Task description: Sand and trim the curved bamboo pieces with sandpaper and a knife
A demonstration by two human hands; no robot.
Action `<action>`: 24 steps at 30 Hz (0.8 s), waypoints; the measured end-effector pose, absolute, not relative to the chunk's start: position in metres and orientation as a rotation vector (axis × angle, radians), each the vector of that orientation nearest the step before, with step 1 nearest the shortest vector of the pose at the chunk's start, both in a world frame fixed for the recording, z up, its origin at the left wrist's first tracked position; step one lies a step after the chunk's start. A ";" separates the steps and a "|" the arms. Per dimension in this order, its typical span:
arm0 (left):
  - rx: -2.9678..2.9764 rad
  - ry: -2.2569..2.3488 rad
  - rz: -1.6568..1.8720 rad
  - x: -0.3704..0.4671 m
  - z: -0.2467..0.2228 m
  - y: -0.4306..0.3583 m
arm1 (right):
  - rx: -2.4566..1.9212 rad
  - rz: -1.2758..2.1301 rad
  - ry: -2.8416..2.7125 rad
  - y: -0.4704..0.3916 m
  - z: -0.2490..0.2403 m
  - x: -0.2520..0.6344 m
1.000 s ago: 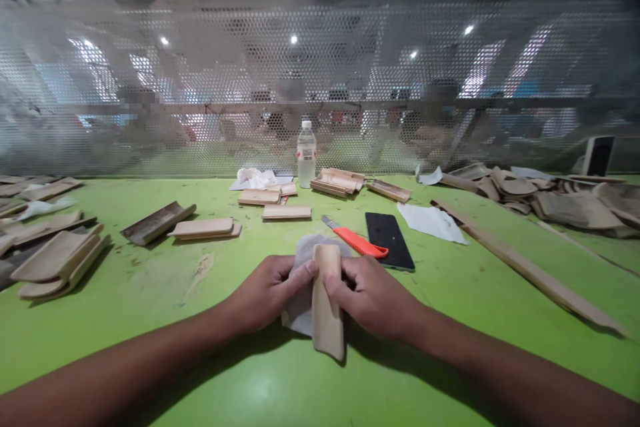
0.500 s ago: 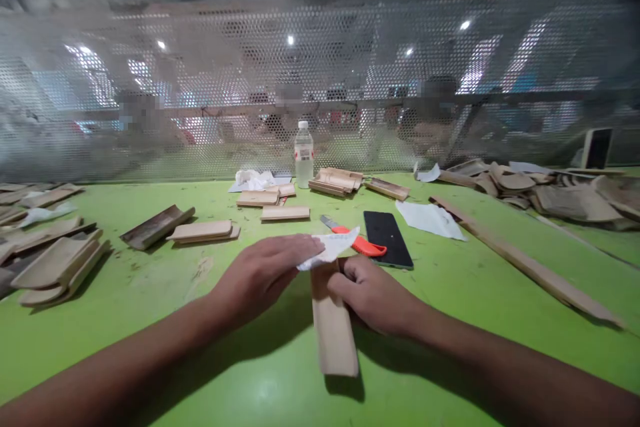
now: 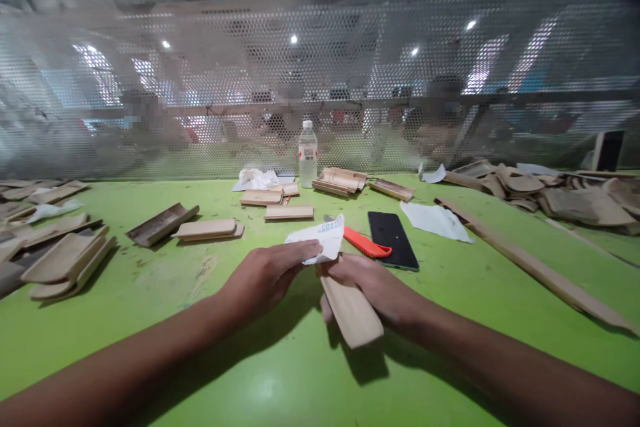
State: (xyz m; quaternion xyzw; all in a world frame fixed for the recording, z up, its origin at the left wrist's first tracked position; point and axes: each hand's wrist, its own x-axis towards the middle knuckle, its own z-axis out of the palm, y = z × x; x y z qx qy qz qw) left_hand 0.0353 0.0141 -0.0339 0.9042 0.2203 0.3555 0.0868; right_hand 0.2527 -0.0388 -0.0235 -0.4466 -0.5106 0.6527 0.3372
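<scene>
My left hand [image 3: 267,273] is closed on a piece of sandpaper [image 3: 327,233], whose white printed back faces up. The sheet lies over the far end of a curved bamboo piece [image 3: 353,313]. My right hand [image 3: 373,283] grips that bamboo piece near its far end, fingers wrapped round its side and partly hidden under it. The near end tilts toward me and to the right, above the table. Just beyond my hands lies an orange-handled knife [image 3: 367,243], its blade mostly covered by the sandpaper. A black phone [image 3: 393,240] lies under the handle's end.
Cut bamboo pieces lie at left [image 3: 65,263] and mid-table [image 3: 207,229]. A water bottle [image 3: 308,157] stands before a perforated metal screen [image 3: 240,80]. A white sheet [image 3: 436,221], a long bamboo strip [image 3: 530,267] and a bamboo heap [image 3: 575,203] are on the right.
The bamboo piece has turned, its near end swinging right and up. My right hand has rolled around it, and the sandpaper in my left hand has shifted left.
</scene>
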 end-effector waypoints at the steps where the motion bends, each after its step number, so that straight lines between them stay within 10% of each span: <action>1: 2.684 0.688 1.044 0.035 -0.034 0.015 | -1.067 1.811 -1.282 -0.039 -0.023 0.253; 24: 2.815 0.893 0.884 0.041 -0.039 -0.002 | -1.016 1.756 -0.954 -0.043 -0.026 0.249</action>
